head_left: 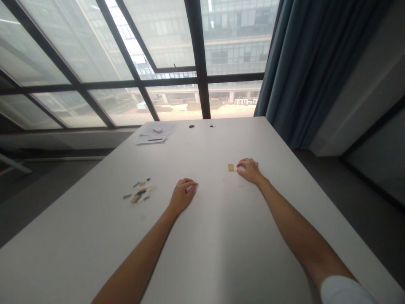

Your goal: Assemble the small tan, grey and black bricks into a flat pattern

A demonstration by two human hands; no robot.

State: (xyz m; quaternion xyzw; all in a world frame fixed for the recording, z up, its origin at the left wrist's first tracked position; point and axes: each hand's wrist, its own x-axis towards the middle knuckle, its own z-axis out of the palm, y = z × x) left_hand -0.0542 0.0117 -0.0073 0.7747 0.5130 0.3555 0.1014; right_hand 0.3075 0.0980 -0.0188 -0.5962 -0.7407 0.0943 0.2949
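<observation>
A tan square building plate (230, 167) lies flat on the white table, right of the middle. My right hand (249, 170) rests just beside it, thumb and forefinger curled round a small pale piece (235, 167) at the plate's right edge. Whether that piece is joined to the plate cannot be made out. My left hand (183, 195) is over the middle of the table, thumb and fingertips pressed together; anything between them is too small to see. Left of it lies a loose pile of small flat pieces (141, 192) in grey, black, tan and cream.
Papers (153, 136) with a small white object on top lie at the table's far left corner. Two small dark round spots (191, 126) are near the far edge of the table (196, 253). Windows stand beyond, and a blue curtain (294, 76) hangs at the right.
</observation>
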